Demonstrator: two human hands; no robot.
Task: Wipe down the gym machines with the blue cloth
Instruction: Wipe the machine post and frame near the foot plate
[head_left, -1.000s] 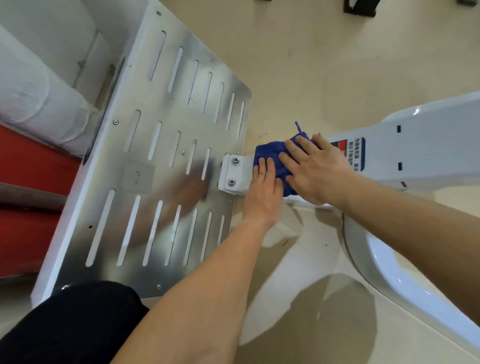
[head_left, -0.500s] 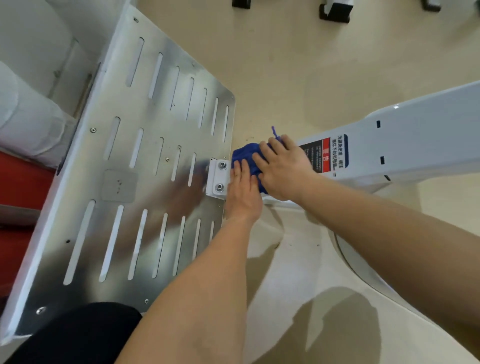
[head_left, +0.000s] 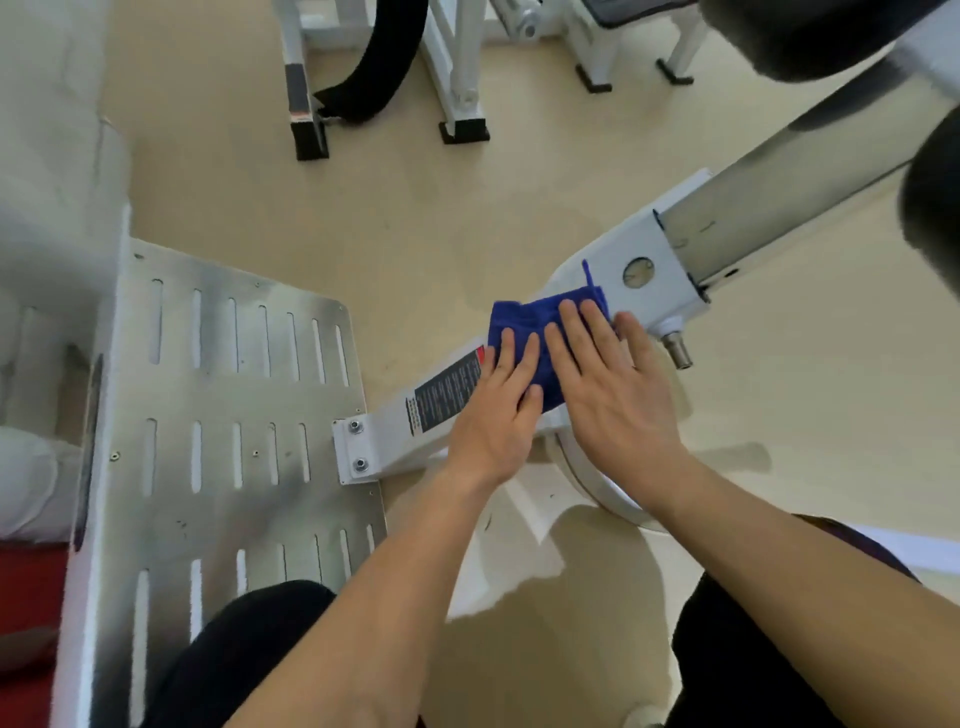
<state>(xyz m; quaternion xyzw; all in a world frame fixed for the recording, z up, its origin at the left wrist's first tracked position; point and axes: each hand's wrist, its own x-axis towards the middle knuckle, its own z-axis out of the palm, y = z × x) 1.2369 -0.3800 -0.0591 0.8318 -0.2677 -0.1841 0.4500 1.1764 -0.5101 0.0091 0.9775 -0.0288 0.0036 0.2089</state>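
Blue cloth (head_left: 524, 325), folded and by my judgement soft, light and prone to bunching, lies on the white machine arm (head_left: 395, 431) under my left hand (head_left: 496, 421) and right hand (head_left: 615, 395), each grip flat with fingers straight, pressing down rather than pinching.

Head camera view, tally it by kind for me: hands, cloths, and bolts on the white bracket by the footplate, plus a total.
blue cloth: 1
hands: 2, the left hand and the right hand, both flat on the blue cloth
bolts on the bracket: 2
total: 5
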